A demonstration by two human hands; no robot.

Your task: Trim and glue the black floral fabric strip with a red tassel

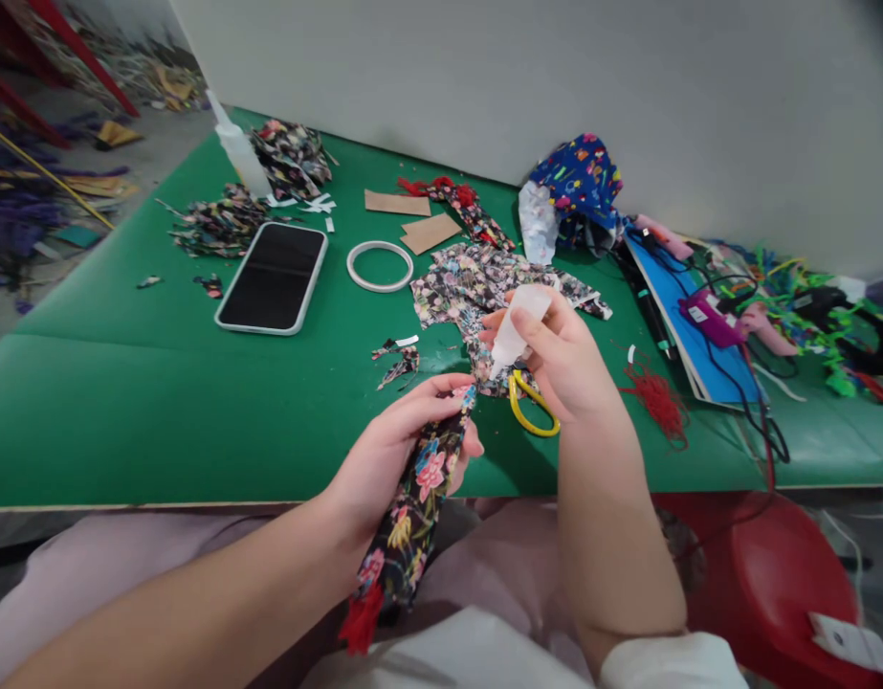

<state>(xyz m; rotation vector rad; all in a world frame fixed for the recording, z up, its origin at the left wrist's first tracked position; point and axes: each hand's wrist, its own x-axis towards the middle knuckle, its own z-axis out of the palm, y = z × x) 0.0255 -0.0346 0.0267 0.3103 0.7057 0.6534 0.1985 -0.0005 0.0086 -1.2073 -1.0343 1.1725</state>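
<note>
My left hand [394,435] grips a long strip of black floral fabric [419,498], which slants down toward my lap and ends in a red tassel [362,617]. In my right hand [566,349] is a small white squeeze bottle [517,330], tilted nozzle-down just above the strip's upper end. Whether the nozzle touches the fabric I cannot tell. Beneath my right hand lie yellow-handled scissors [534,407], their blades hidden. Floral fabric pieces [452,282] spread over the table behind both hands.
The green table [125,411] holds a phone [275,277], a tape roll [380,266], brown cards [430,233] and a taller bottle [240,158]. Red threads [660,402], a blue folder [689,325] and tangled cords lie right. A red stool [763,574] stands below the table edge.
</note>
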